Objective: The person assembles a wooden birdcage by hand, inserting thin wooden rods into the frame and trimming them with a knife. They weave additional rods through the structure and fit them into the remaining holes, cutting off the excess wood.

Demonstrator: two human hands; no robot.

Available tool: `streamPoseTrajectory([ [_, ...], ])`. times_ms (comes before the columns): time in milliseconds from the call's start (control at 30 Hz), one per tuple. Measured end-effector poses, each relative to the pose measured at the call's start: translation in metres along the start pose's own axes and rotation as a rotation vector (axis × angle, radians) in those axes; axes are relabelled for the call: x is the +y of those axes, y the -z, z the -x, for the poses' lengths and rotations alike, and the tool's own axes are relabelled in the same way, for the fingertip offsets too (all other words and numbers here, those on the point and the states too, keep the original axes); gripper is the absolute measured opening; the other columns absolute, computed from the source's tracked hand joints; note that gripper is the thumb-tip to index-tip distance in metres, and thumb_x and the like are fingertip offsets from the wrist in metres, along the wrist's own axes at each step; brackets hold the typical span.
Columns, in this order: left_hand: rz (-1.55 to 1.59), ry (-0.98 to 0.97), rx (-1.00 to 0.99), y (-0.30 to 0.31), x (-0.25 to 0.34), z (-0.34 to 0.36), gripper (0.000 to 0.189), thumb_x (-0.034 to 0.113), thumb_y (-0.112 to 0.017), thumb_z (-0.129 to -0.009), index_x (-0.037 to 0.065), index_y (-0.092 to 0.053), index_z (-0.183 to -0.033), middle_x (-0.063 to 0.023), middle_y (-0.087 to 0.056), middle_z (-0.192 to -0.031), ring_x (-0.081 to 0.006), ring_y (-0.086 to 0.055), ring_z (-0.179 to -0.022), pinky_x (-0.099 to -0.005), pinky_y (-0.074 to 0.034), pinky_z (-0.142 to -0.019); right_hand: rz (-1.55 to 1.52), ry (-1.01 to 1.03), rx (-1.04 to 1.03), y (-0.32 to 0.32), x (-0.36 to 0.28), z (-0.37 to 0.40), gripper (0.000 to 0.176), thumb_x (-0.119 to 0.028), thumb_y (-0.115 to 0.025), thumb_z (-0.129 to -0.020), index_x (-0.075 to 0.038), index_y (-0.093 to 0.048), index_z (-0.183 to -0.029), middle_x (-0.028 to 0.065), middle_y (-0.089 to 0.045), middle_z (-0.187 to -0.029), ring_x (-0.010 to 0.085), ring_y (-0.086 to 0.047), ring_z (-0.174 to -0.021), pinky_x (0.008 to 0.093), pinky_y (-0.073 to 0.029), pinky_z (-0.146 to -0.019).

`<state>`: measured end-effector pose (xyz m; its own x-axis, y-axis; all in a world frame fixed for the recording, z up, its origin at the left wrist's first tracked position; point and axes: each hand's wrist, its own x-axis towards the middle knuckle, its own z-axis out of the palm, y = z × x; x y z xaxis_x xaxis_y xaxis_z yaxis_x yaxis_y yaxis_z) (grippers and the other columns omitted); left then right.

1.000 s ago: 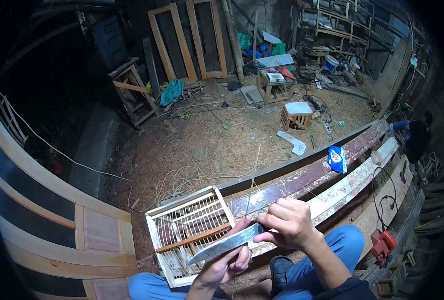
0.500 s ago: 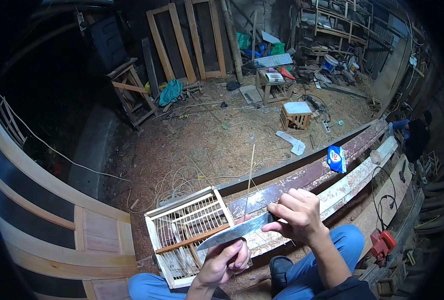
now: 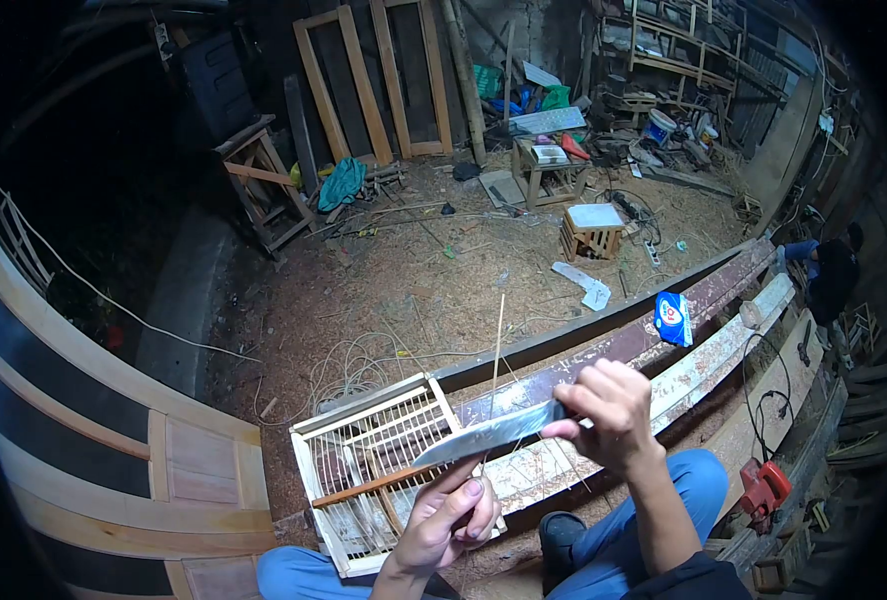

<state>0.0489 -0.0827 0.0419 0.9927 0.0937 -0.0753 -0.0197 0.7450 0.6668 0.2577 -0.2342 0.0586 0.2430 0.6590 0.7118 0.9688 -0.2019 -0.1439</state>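
My right hand point(image 3: 612, 412) is closed round the dark handle of a broad-bladed knife point(image 3: 492, 434). The blade points left and slants slightly down, passing just above my left hand point(image 3: 450, 522). Those left fingers pinch a thin wooden stick point(image 3: 498, 350), which rises nearly upright behind the blade; its lower end is partly hidden. Beneath and left of both hands lies a pale wooden frame with thin bars point(image 3: 326, 490), like a cage panel, with a brown slat point(image 3: 364, 486) across it.
Long planks point(image 3: 699, 372) run to the upper right, bearing a blue packet point(image 3: 673, 319). A red power tool point(image 3: 764, 490) lies at right. Panelled wooden doors point(image 3: 204, 465) stand at left. Coiled cord point(image 3: 349, 365) rests on shavings. Another person point(image 3: 832, 275) is at far right.
My right hand and the knife have moved up and to the right along the stick. My left hand stays nearly in place, while the stick tilts slightly left.
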Motion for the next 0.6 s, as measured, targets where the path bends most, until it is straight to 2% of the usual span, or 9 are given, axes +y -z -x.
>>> streamPoseTrajectory([
  [67,-0.014,-0.024,0.005,0.0,-0.002,0.0,0.052,0.015,-0.043,-0.111,0.007,-0.034,-0.162,-0.0011,-0.043,-0.067,-0.0091,-0.037,-0.06,-0.0232,-0.033,-0.055,0.014,-0.047,0.007,0.003,0.005,0.0,0.043,-0.051,-0.076,-0.085,-0.008,-0.068,-0.086,0.0033,-0.051,-0.067,0.0226,-0.053,-0.06,0.0368,-0.041,-0.054],
  [133,-0.056,-0.057,0.005,0.001,-0.003,-0.001,0.052,0.012,-0.043,-0.109,0.012,-0.037,-0.161,-0.0017,-0.041,-0.062,-0.0097,-0.034,-0.053,-0.0252,-0.032,-0.05,-0.001,-0.053,0.006,0.002,0.006,0.001,0.044,-0.051,-0.076,-0.084,-0.008,-0.069,-0.087,0.0035,-0.051,-0.068,0.0231,-0.053,-0.059,0.0373,-0.041,-0.054],
  [267,-0.053,-0.059,0.028,0.003,-0.002,0.0,0.053,0.011,-0.044,-0.109,0.012,-0.037,-0.161,-0.0019,-0.042,-0.062,-0.0093,-0.034,-0.053,-0.0246,-0.033,-0.051,0.005,-0.063,-0.017,0.001,0.007,0.001,0.04,-0.047,-0.078,-0.085,-0.008,-0.069,-0.088,0.0046,-0.054,-0.068,0.0242,-0.054,-0.06,0.0383,-0.042,-0.055],
  [333,-0.13,-0.056,-0.023,0.004,-0.002,0.0,0.053,0.011,-0.044,-0.109,0.011,-0.037,-0.161,-0.0021,-0.044,-0.062,-0.0094,-0.035,-0.053,-0.0248,-0.034,-0.052,-0.006,-0.204,0.114,-0.003,0.015,0.003,0.036,-0.042,-0.078,-0.087,-0.007,-0.069,-0.089,0.0063,-0.057,-0.069,0.0258,-0.057,-0.062,0.0389,-0.044,-0.056],
  [367,-0.13,-0.056,-0.026,0.004,-0.002,0.0,0.053,0.011,-0.044,-0.109,0.011,-0.037,-0.161,-0.0021,-0.044,-0.062,-0.0094,-0.035,-0.053,-0.0248,-0.034,-0.052,0.027,-0.284,0.1,0.002,0.023,0.002,0.033,-0.038,-0.077,-0.09,-0.006,-0.068,-0.091,0.0077,-0.059,-0.07,0.0272,-0.059,-0.063,0.0393,-0.045,-0.057],
  [467,-0.156,-0.039,0.0,0.002,-0.002,-0.001,0.054,0.011,-0.043,-0.108,0.01,-0.035,-0.162,-0.0023,-0.044,-0.062,-0.0101,-0.037,-0.053,-0.0252,-0.036,-0.053,0.054,-0.303,0.162,0.008,0.029,0.003,0.036,-0.041,-0.074,-0.092,-0.005,-0.068,-0.092,0.008,-0.06,-0.07,0.0274,-0.059,-0.063,0.0395,-0.045,-0.057],
  [533,-0.101,-0.085,0.003,0.007,0.0,-0.002,0.056,0.011,-0.041,-0.108,0.011,-0.032,-0.163,-0.0044,-0.045,-0.063,-0.0113,-0.04,-0.053,-0.0255,-0.036,-0.049,0.036,-0.234,0.118,0.009,0.017,0.0,0.038,-0.042,-0.075,-0.092,-0.005,-0.068,-0.091,0.0078,-0.06,-0.07,0.0271,-0.059,-0.062,0.0395,-0.045,-0.057],
  [600,-0.075,-0.098,0.02,0.009,0.004,-0.002,0.054,0.013,-0.042,-0.109,0.007,-0.034,-0.162,-0.0061,-0.052,-0.071,-0.0096,-0.042,-0.059,-0.0212,-0.034,-0.052,-0.033,-0.182,0.077,0.004,0.005,0.0,0.039,-0.044,-0.076,-0.089,-0.006,-0.068,-0.09,0.0068,-0.06,-0.07,0.0258,-0.059,-0.062,0.0387,-0.045,-0.056],
])
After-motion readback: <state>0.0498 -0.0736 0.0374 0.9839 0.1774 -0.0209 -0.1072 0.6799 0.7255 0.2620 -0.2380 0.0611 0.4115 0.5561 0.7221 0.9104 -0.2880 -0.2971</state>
